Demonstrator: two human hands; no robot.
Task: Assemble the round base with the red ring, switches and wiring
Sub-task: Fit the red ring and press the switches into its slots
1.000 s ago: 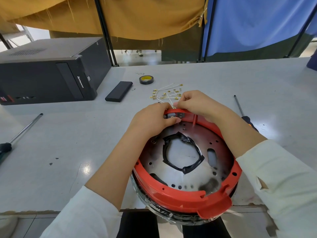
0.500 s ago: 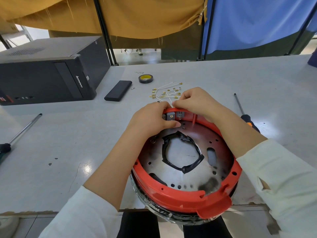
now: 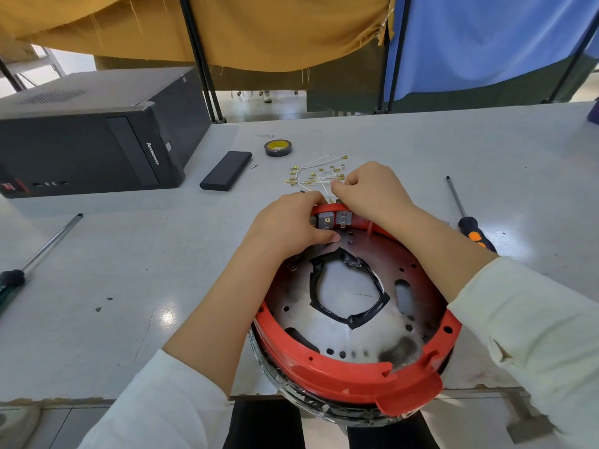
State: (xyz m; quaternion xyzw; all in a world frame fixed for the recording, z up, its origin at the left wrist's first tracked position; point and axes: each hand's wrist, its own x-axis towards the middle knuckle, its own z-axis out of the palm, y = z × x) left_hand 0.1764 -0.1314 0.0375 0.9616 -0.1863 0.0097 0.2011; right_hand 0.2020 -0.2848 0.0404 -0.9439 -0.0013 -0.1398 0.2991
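Currently both hands work at the far rim of the red ring (image 3: 343, 380), which overhangs the counter's (image 3: 129, 286) near edge: left hand (image 3: 288, 225) grips beside the switches (image 3: 334, 219), right hand (image 3: 369, 189) pinches a white wire (image 3: 321, 186) just beyond.

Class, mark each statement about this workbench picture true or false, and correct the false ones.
1. Both hands are at the far edge of the red ring. True: the left hand and right hand meet there, by the switches.
2. The roll of tape sits inside the round base. False: it lies on the table beyond the white wires.
3. An orange-and-black-handled screwdriver lies right of the base. True.
4. The computer case stands at the right. False: it is at the left.
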